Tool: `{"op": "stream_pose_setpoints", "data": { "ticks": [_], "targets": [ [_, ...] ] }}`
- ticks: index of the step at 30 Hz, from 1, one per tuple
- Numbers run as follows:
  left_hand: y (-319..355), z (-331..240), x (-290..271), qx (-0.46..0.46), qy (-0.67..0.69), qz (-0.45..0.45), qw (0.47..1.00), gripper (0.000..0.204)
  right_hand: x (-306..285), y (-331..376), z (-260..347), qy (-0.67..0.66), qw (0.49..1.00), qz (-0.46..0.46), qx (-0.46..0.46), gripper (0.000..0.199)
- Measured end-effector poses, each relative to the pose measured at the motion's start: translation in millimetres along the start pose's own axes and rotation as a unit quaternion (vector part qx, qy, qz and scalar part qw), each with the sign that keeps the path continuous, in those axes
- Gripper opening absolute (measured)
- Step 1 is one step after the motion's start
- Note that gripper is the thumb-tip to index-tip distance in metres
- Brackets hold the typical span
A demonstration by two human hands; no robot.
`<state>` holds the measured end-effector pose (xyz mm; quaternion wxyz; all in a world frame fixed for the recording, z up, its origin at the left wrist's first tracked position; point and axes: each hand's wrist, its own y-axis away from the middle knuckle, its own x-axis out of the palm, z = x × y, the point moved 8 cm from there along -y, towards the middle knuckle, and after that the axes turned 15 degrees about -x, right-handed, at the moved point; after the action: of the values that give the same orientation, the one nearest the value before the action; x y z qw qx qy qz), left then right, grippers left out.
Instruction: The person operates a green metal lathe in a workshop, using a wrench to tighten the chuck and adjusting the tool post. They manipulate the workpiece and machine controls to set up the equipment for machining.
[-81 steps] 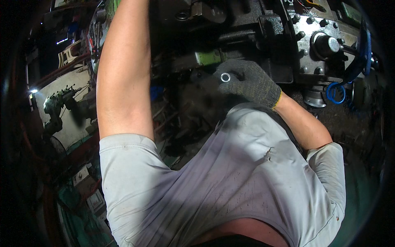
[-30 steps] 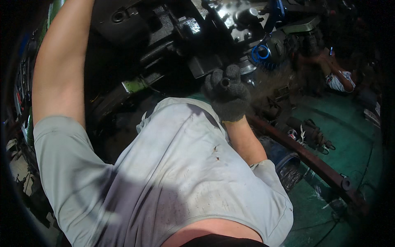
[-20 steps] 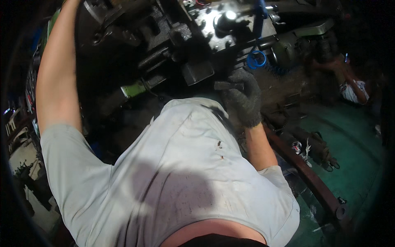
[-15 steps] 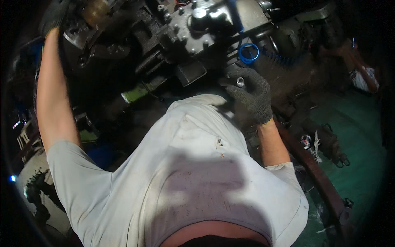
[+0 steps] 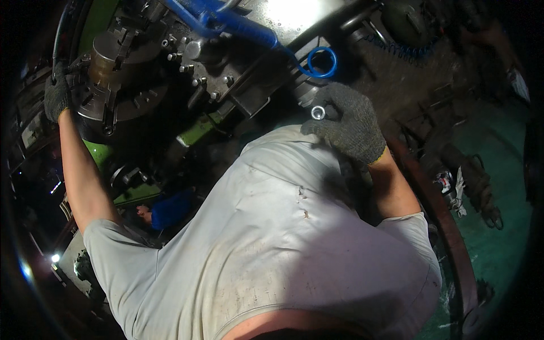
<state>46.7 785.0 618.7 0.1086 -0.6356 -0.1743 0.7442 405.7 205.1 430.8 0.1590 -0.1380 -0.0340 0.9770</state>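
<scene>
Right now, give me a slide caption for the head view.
Gloved right hand holds a hollow metal part near the blue coil; gloved left hand beside the chuck.

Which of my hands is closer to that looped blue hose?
Right. Your right hand is just below the looped blue hose in the picture; your left hand is well away, at the far left beside the round metal chuck.

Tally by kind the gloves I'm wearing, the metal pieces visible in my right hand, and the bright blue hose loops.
Dark grey knit gloves: 2
Hollow cylindrical metal piece: 1
Bright blue hose loop: 1
Total: 4
</scene>
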Motion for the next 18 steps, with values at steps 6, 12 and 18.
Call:
{"op": "stream_pose_setpoints", "data": {
  "ticks": [6,12,18],
  "targets": [
    [13,-6,-9,-0.012,-0.001,0.009,1.0,0.084,-15,0,-9,0.028,1.0,0.001,-0.009,0.035],
    [-3,9,3,0.028,-0.073,-0.042,0.996,0.082,-23,-5,-11,0.06,0.998,0.032,-0.019,0.03],
    [-19,20,12,0.019,-0.118,-0.042,0.992,0.083,-28,-10,-3,0.137,0.98,0.036,-0.142,0.024]
  ]
}}
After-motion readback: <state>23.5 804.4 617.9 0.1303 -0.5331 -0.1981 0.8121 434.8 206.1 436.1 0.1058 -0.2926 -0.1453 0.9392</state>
